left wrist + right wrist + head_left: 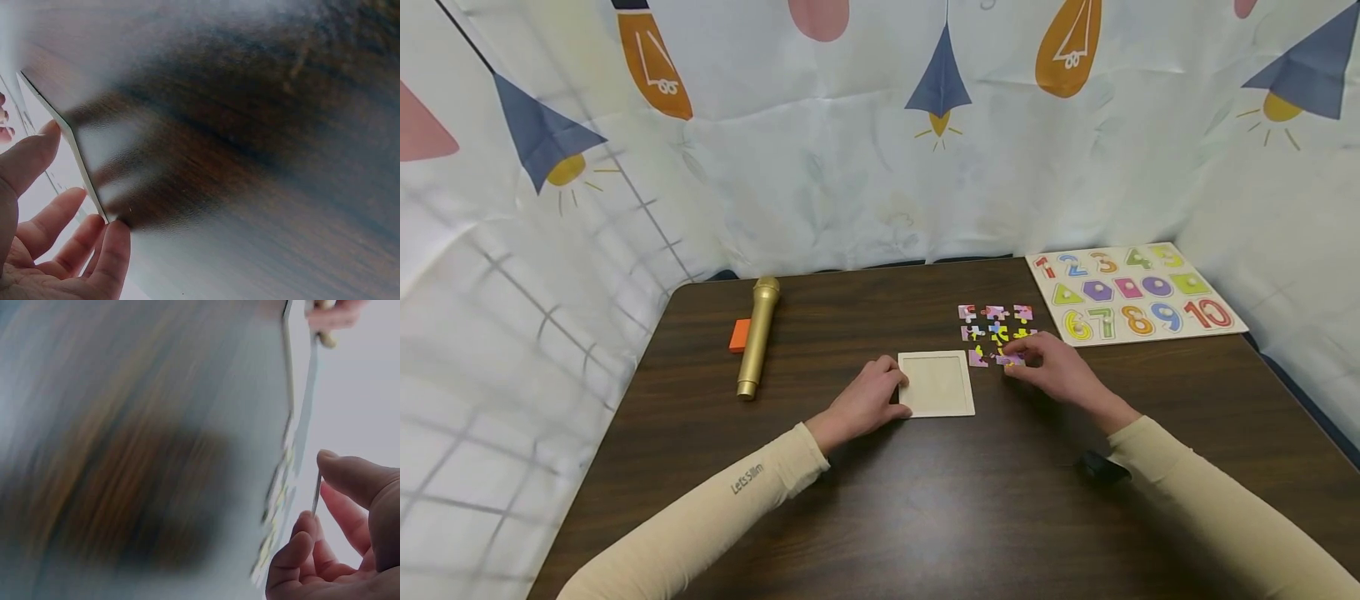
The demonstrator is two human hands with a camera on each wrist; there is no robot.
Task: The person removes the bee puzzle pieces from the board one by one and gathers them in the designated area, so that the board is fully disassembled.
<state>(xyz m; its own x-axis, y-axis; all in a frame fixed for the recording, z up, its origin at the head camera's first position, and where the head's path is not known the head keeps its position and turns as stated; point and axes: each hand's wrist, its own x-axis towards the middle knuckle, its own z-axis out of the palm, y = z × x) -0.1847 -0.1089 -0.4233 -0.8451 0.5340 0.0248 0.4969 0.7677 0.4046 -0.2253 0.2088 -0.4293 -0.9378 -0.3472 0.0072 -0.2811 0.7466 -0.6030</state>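
A square, shallow wooden puzzle frame (935,385) lies flat on the table with its inside bare. My left hand (867,398) holds it by the left side, thumb at the near corner and fingers farther up the edge. Just right of the frame, several pink, yellow and blue jigsaw pieces (994,313) are laid out in loose rows. Over the nearest row, my right hand (1060,367) pinches one thin puzzle piece (317,495) between thumb and fingertips. In the right wrist view that piece is seen edge-on, apart from the others.
At the back right lies a number-and-shape peg board (1138,293). A gold microphone (758,337) rests at the left, beside an orange block (739,335). A patterned curtain (880,167) hangs behind the dark wood table (880,533).
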